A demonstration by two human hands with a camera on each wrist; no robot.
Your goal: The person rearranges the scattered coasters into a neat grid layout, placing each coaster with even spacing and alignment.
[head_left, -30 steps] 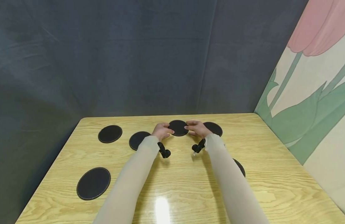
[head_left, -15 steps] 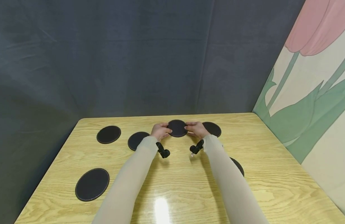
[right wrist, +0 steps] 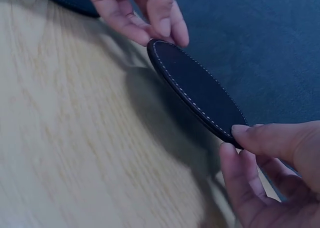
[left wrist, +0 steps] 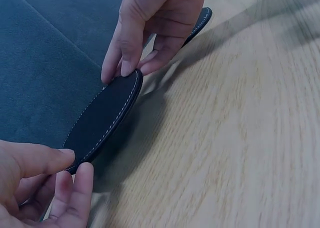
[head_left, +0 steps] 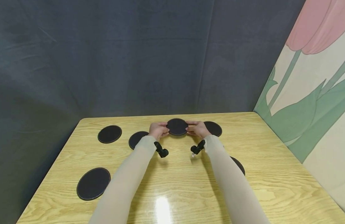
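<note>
Above the far middle of the wooden table (head_left: pixel 189 186), I pinch a round black coaster (head_left: pixel 177 127) by opposite edges, my left hand (head_left: pixel 158 130) on one rim and my right hand (head_left: pixel 197 128) on the other, lifting it level, clear of the coasters lying flat around it.

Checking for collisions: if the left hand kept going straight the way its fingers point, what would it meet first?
The left hand points across the held coaster toward the right hand, which pinches the far edge. Beyond the coaster it already grips, that hand would probably come first.
</note>
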